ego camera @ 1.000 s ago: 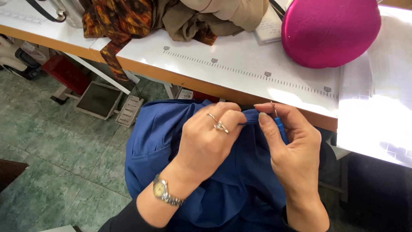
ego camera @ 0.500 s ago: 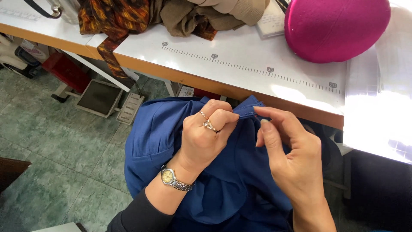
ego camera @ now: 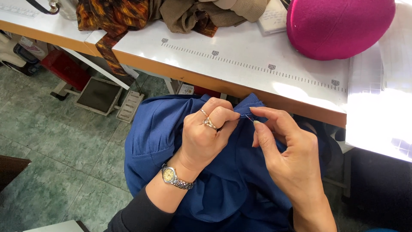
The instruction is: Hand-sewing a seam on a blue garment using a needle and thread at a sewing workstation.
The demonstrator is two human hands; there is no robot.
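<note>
Here, hand sewing on blue cloth [ego camera: 223, 189], bunched in the lap just below the table [ego camera: 240, 60] edge. Left hand [ego camera: 206, 133] curled tight, pinching a fold of cloth at its 2 o'clock; rings on two fingers, watch [ego camera: 174, 176] on the wrist at 7 o'clock of the hand. Right hand [ego camera: 292, 159] at 3 o'clock of the left, thumb and forefinger closed on a thin needle [ego camera: 248, 117], tip aimed at the pinched fold. Thread too fine to make out.

To do this stitch well, as judged: keep the fold taut between left thumb and forefinger, enter close beside the pinch, take a small bite of cloth, keep left fingertips clear of the point, draw through evenly without puckering.

Above, at 12 o'clock: magenta hat [ego camera: 339, 25] on the table, patterned brown fabric [ego camera: 111, 17] hanging over the edge at 10 o'clock, tan fabric [ego camera: 201, 15] beside it. Pedal [ego camera: 99, 95] on the floor at 9 o'clock.

Against the frame half a second back: right hand now closer in, fingertips meeting the left hand's pinch where a gap stood before; left hand much the same, grip unchanged. A second back, right fingers raised higher, needle upright near the table edge.
</note>
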